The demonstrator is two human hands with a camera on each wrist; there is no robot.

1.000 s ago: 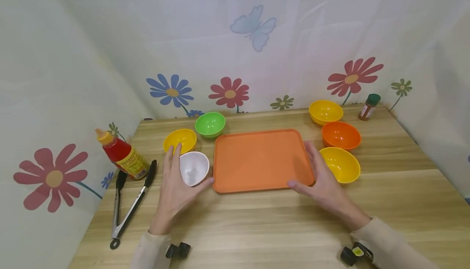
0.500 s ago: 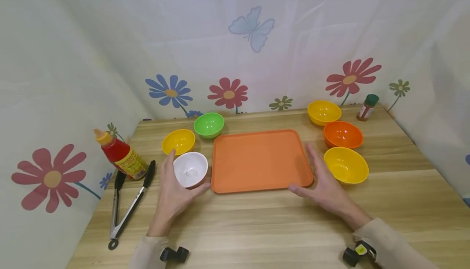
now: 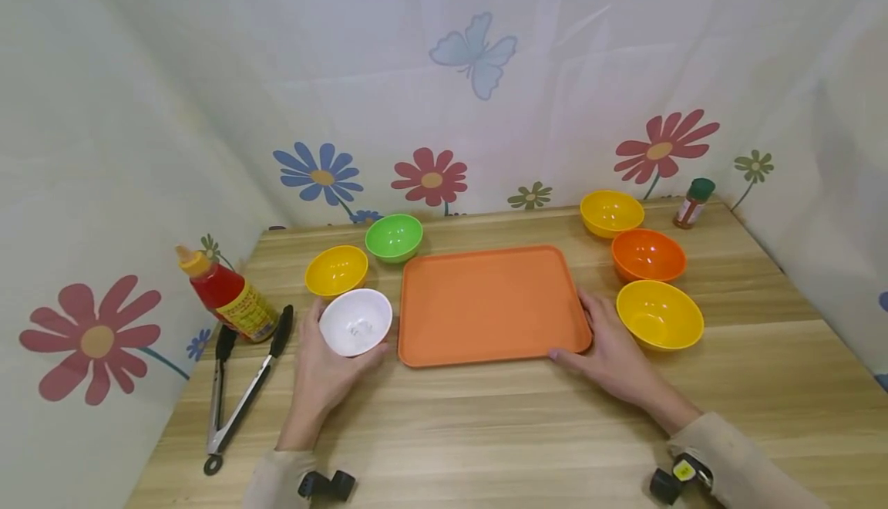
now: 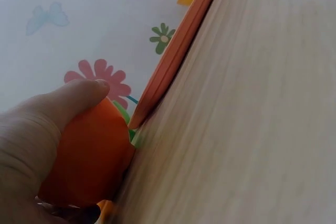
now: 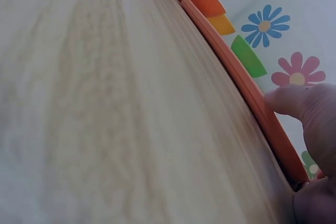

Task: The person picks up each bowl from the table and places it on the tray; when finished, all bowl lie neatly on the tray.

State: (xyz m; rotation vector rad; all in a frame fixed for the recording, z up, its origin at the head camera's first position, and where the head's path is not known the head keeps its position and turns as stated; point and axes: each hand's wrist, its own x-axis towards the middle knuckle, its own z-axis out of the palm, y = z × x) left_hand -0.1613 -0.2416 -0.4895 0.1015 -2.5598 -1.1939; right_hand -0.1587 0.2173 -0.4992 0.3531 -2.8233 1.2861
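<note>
My left hand (image 3: 327,370) grips a bowl (image 3: 356,322) that is white inside. In the left wrist view the bowl's outside (image 4: 89,156) looks orange, and my thumb (image 4: 79,98) lies over its rim. To the right, my right hand (image 3: 613,358) holds the near right corner of a flat orange tray (image 3: 492,305). Its thumb (image 5: 289,100) touches the tray's front rim (image 5: 247,87), while the fingers lie along the right side. A yellow bowl (image 3: 659,315) stands just beyond the knuckles of the right hand.
Left of the tray are another yellow bowl (image 3: 337,271) and a green bowl (image 3: 394,237). Tongs (image 3: 243,401) and a red sauce bottle (image 3: 232,293) lie at far left. An orange bowl (image 3: 648,255), a third yellow bowl (image 3: 612,213) and a spice jar (image 3: 692,204) stand back right.
My left hand has closed around the white-lined bowl, which shifted slightly left. The right hand has drawn in to the tray's corner, and the nearest yellow bowl has slid to the right.
</note>
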